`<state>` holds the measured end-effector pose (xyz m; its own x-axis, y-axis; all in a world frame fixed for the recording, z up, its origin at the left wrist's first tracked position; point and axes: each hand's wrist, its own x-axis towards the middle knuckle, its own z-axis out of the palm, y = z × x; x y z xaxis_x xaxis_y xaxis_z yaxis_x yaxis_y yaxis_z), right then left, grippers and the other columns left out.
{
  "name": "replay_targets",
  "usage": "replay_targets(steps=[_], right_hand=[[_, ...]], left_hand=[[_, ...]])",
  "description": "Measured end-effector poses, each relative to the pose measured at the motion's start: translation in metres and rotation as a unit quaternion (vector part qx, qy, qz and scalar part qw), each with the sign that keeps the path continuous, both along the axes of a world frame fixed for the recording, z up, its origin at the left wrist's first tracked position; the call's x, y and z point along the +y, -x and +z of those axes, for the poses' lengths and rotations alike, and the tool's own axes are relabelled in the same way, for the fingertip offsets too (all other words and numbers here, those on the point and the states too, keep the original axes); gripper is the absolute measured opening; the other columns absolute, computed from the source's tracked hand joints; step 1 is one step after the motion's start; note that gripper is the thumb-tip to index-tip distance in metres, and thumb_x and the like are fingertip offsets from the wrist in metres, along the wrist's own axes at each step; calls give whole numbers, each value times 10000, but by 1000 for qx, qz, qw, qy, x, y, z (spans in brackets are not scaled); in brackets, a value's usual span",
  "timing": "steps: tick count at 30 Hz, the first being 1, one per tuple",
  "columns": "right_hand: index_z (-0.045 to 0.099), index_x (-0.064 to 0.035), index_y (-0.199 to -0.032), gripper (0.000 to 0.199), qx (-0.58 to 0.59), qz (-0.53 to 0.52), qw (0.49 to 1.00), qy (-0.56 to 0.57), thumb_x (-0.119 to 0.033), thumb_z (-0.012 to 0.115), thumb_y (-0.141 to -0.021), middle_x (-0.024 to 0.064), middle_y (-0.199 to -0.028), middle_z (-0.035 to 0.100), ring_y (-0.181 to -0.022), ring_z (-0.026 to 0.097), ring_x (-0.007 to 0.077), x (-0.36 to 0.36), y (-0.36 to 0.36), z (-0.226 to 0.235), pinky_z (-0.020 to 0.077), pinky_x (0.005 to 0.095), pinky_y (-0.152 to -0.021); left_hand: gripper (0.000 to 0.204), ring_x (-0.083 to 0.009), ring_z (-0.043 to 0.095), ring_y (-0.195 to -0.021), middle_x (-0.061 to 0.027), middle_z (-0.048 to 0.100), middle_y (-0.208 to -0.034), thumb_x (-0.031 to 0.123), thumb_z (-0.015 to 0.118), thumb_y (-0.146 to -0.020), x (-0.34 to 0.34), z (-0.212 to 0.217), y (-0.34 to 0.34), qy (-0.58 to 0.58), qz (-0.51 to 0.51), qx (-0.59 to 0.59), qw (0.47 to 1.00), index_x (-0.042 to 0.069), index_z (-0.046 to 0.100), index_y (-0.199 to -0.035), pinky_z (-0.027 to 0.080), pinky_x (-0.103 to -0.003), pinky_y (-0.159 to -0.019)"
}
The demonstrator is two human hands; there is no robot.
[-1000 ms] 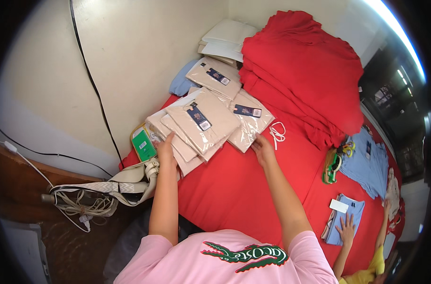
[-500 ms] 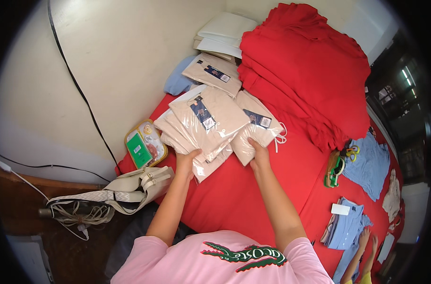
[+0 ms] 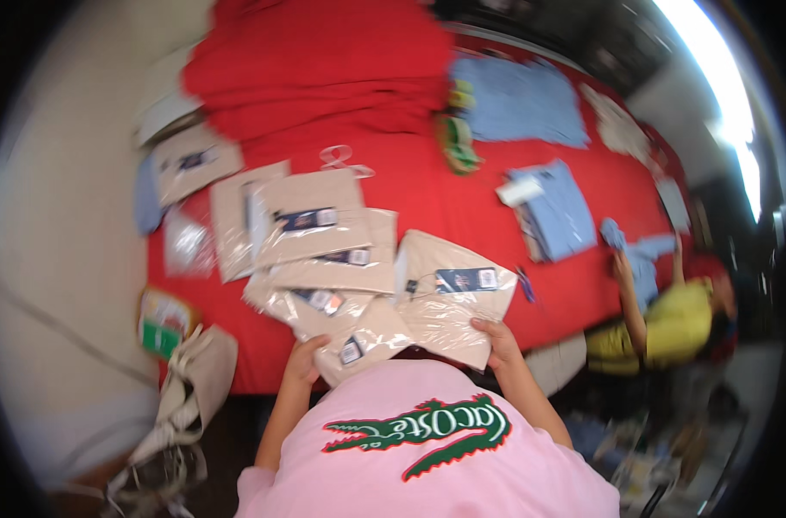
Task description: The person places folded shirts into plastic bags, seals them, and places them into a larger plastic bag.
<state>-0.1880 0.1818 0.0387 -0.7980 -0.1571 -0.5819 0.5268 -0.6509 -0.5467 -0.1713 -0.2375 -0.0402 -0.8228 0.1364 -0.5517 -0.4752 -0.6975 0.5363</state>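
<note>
change: we pulled the packets [image 3: 341, 285] nearer | left hand [image 3: 305, 363] grip holds fan | right hand [image 3: 496, 341] grip holds end packet [image 3: 453, 298]

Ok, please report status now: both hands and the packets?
Left hand grips lower beige packet. Right hand grips right packet. More packets fanned on red cloth.

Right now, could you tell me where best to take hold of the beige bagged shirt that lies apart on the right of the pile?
Probably by its near edge, coming from the person's side. The beige bagged shirt lies flat, its near edge overhanging the red table, where the right hand already has a grip. Its left side overlaps the fanned pile, so that side is crowded.
</note>
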Motion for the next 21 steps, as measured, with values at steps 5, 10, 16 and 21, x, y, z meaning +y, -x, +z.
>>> replay_targets(steps=[5, 10, 16, 21], right_hand=[[561, 68, -1392, 547, 56, -191, 979, 32, -50, 740, -889, 220, -1304, 685, -1173, 699, 340, 70, -115, 33, 553, 479, -1058], [656, 30, -1283, 445, 120, -450, 884, -25, -72, 781, -869, 134, -1182, 742, -1064, 728, 263, 146, -267, 81, 575, 432, -983], [666, -1, -1275, 534, 78, -716, 635, -278, -163, 848, -800, 101, -1187, 729, -1094, 707, 249, 200, -527, 164, 553, 391, -1002], [588, 34, -1347, 522, -33, -771, 430, -469, -24, 775, -863, 150, -1236, 699, -1111, 697, 268, 222, -714, 207, 562, 385, -967]], left_hand=[[550, -330, 632, -1262, -173, 647, -1366, 136, 630, -946, 26, -6, -8, -104, -118, -53, 986, 6, 508, -1466, 495, -497, -1107], [475, -293, 623, -1244, -131, 655, -1364, 238, 640, -988, 20, -15, -19, 33, -179, -52, 982, 2, 578, -1395, 474, -476, -1099], [464, -280, 618, -1242, -123, 657, -1362, 272, 651, -995, 81, 9, -23, 117, -248, 0, 962, 8, 603, -1373, 466, -467, -1098], [451, -258, 610, -1233, -112, 661, -1358, 326, 672, -1004, 139, 17, -6, 130, -322, 113, 931, 12, 651, -1327, 449, -446, -1101]])
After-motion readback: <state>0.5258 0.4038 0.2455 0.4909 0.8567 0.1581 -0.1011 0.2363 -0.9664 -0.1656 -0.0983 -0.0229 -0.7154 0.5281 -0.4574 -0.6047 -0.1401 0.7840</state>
